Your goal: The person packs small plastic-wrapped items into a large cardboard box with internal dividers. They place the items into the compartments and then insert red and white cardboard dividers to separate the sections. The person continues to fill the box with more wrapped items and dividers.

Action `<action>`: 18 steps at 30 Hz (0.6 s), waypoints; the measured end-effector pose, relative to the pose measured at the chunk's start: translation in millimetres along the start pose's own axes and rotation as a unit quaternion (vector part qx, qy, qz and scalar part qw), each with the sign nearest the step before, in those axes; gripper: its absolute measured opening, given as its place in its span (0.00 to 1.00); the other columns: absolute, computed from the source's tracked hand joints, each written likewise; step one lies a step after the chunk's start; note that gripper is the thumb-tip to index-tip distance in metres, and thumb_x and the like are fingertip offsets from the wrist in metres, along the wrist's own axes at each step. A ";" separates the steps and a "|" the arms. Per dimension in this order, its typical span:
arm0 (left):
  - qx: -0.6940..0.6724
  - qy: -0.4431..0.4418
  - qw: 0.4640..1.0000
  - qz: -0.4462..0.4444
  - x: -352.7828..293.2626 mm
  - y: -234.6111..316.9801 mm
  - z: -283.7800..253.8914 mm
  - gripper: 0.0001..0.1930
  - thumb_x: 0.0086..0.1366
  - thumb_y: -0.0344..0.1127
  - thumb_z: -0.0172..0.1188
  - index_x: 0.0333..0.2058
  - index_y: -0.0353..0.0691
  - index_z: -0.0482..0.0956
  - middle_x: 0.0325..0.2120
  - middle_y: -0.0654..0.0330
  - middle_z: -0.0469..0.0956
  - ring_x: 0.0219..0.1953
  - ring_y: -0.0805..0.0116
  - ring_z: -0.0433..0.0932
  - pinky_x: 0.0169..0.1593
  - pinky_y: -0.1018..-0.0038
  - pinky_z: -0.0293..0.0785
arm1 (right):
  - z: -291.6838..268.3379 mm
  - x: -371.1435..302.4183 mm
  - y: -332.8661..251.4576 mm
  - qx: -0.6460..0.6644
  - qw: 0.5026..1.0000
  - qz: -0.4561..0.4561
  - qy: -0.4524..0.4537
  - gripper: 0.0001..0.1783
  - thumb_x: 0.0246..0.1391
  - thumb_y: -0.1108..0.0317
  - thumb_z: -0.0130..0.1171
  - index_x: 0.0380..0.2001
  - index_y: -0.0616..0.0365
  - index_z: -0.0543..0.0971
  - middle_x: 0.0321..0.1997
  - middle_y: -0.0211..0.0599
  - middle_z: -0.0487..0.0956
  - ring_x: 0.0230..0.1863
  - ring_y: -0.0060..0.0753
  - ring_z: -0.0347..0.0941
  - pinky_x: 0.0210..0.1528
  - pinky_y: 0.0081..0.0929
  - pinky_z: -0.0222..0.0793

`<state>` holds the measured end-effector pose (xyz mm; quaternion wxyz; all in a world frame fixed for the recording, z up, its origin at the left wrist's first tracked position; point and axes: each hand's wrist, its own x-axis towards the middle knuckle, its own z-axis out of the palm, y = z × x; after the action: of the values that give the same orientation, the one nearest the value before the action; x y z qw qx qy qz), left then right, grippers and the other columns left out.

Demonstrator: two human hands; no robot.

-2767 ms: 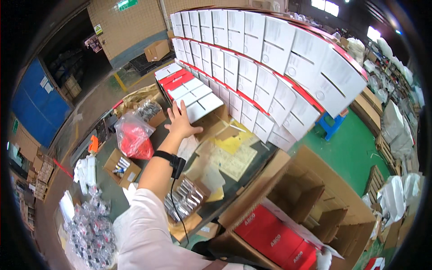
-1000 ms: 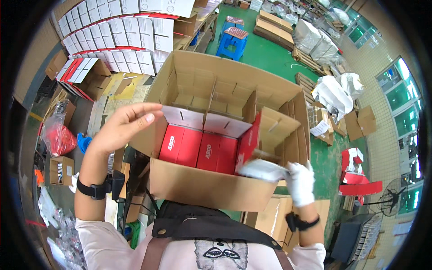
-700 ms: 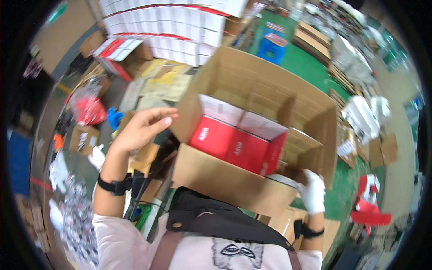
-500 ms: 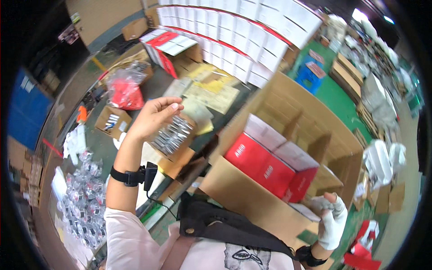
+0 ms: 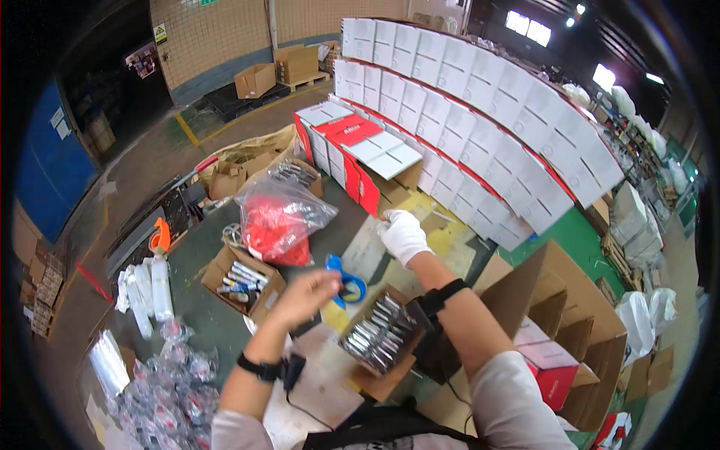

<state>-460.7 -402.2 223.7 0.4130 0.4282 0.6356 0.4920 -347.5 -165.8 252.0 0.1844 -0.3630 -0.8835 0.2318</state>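
My left hand (image 5: 304,298), bare and blurred by motion, is over the worktable beside a blue ring-shaped thing (image 5: 351,290), perhaps a tape dispenser. Its fingers look bent, but the blur hides whether they hold anything. Further right, my right hand (image 5: 405,236) wears a white glove and reaches forward with its fingers pinched together. Its fingertips are close to the lower corner of a red flap on an open red-and-white box (image 5: 360,129); what they grip, if anything, I cannot make out. Between my forearms sits a small carton of shiny metal pieces (image 5: 381,330).
Stacked white boxes (image 5: 480,112) form a wall behind the table. A large divided carton (image 5: 517,289) stands right, with red-and-white boxes inside. Left are a bag of red items (image 5: 277,229), a carton of tubes (image 5: 244,281), and a heap of clear-wrapped parts (image 5: 169,382).
My view has swung left toward the table. My right hand has left the large carton and reached across to the open box. My left hand has moved off the metal pieces.
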 end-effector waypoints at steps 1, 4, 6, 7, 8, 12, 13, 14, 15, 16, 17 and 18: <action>-0.043 -0.006 0.999 0.028 -10.7 -15.5 -1.0 0.19 0.67 0.42 0.55 0.51 0.37 0.73 0.41 0.62 0.78 0.42 0.75 0.76 0.42 0.77 0.73 | 17.8 24.7 -6.8 -0.057 0.998 -0.018 0.035 0.12 0.51 0.63 0.56 0.37 0.56 0.80 0.35 0.43 0.80 0.38 0.43 0.79 0.42 0.34 0.74; -0.108 -0.016 0.994 -0.016 -64.2 -1.6 -7.7 0.18 0.68 0.35 0.55 0.53 0.31 0.71 0.46 0.57 0.77 0.49 0.74 0.73 0.53 0.75 0.69 | 59.2 102.8 -11.9 -0.191 0.976 -0.028 0.098 0.11 0.50 0.63 0.56 0.35 0.55 0.79 0.36 0.45 0.80 0.39 0.49 0.79 0.43 0.38 0.75; -0.137 0.023 0.989 -0.059 -102.3 -26.9 -11.6 0.18 0.68 0.33 0.54 0.54 0.30 0.69 0.46 0.57 0.77 0.50 0.71 0.74 0.53 0.76 0.69 | 83.1 157.3 -12.1 -0.219 0.973 0.025 0.066 0.14 0.49 0.62 0.58 0.39 0.55 0.78 0.38 0.48 0.79 0.39 0.51 0.78 0.45 0.42 0.73; -0.167 0.062 0.982 -0.067 -122.1 -38.1 -13.4 0.17 0.68 0.33 0.53 0.53 0.31 0.70 0.45 0.57 0.77 0.49 0.71 0.75 0.52 0.76 0.69 | 97.1 171.9 -11.1 -0.259 0.964 0.002 0.067 0.09 0.53 0.68 0.52 0.36 0.52 0.80 0.37 0.43 0.81 0.39 0.45 0.79 0.38 0.39 0.77; -0.172 0.084 0.976 -0.101 -133.0 -40.1 -13.6 0.17 0.68 0.32 0.52 0.54 0.31 0.69 0.46 0.55 0.77 0.49 0.69 0.75 0.52 0.74 0.71 | 108.0 195.4 19.2 -0.290 0.951 -0.002 0.111 0.10 0.53 0.66 0.52 0.37 0.50 0.80 0.33 0.41 0.80 0.36 0.40 0.79 0.34 0.38 0.75; -0.185 0.247 0.928 -0.210 -201.6 -69.3 -17.8 0.24 0.68 0.44 0.54 0.56 0.34 0.69 0.48 0.54 0.77 0.50 0.63 0.76 0.51 0.69 0.72 | 143.7 216.8 -22.4 -0.412 0.873 -0.035 0.257 0.09 0.53 0.65 0.51 0.36 0.48 0.79 0.24 0.35 0.76 0.28 0.31 0.77 0.25 0.31 0.69; -0.203 0.276 0.910 -0.234 -207.0 -72.1 -15.2 0.23 0.68 0.43 0.53 0.56 0.34 0.69 0.48 0.54 0.77 0.50 0.64 0.76 0.51 0.70 0.72 | 145.3 219.8 -19.0 -0.423 0.858 -0.058 0.284 0.09 0.53 0.64 0.51 0.36 0.47 0.79 0.22 0.33 0.75 0.26 0.30 0.76 0.24 0.30 0.67; -0.220 0.304 0.890 -0.258 -207.7 -75.4 -14.3 0.23 0.68 0.43 0.53 0.56 0.34 0.69 0.48 0.54 0.77 0.50 0.64 0.76 0.50 0.70 0.72 | 148.4 219.4 -14.8 -0.411 0.872 -0.056 0.261 0.09 0.54 0.65 0.51 0.37 0.47 0.78 0.21 0.31 0.74 0.25 0.30 0.76 0.24 0.31 0.67; -0.236 0.306 0.889 -0.245 -201.8 -79.4 -11.6 0.22 0.68 0.42 0.53 0.55 0.34 0.70 0.47 0.54 0.77 0.48 0.66 0.76 0.49 0.71 0.72 | 150.2 217.8 -7.4 -0.401 0.883 -0.057 0.239 0.09 0.54 0.65 0.50 0.38 0.47 0.77 0.20 0.30 0.74 0.23 0.30 0.76 0.24 0.31 0.67; -0.248 0.295 0.890 -0.243 -193.6 -82.0 -7.9 0.22 0.68 0.42 0.53 0.55 0.34 0.70 0.47 0.54 0.77 0.48 0.66 0.76 0.49 0.72 0.72 | 155.5 216.0 0.8 -0.389 0.894 -0.058 0.213 0.09 0.54 0.66 0.50 0.38 0.47 0.77 0.18 0.28 0.74 0.22 0.30 0.75 0.24 0.32 0.67; -0.259 0.285 0.891 -0.240 -182.5 -84.0 -5.1 0.22 0.68 0.42 0.53 0.54 0.34 0.70 0.47 0.55 0.77 0.48 0.66 0.76 0.49 0.72 0.72 | 161.3 216.3 7.3 -0.375 0.905 -0.028 0.199 0.11 0.54 0.65 0.51 0.42 0.49 0.74 0.17 0.29 0.76 0.19 0.34 0.76 0.23 0.35 0.68; -0.269 0.277 0.892 -0.236 -172.2 -82.4 -3.4 0.21 0.68 0.42 0.53 0.54 0.34 0.71 0.47 0.55 0.77 0.47 0.66 0.76 0.48 0.73 0.72 | 162.0 217.6 4.7 -0.306 0.937 0.004 0.170 0.14 0.54 0.63 0.53 0.45 0.50 0.73 0.19 0.34 0.77 0.22 0.37 0.78 0.25 0.37 0.70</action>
<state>-425.0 -579.2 161.5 0.4237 -0.0155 0.6502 0.6304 -570.3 -49.3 150.2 0.2104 -0.4395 -0.8657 -0.1144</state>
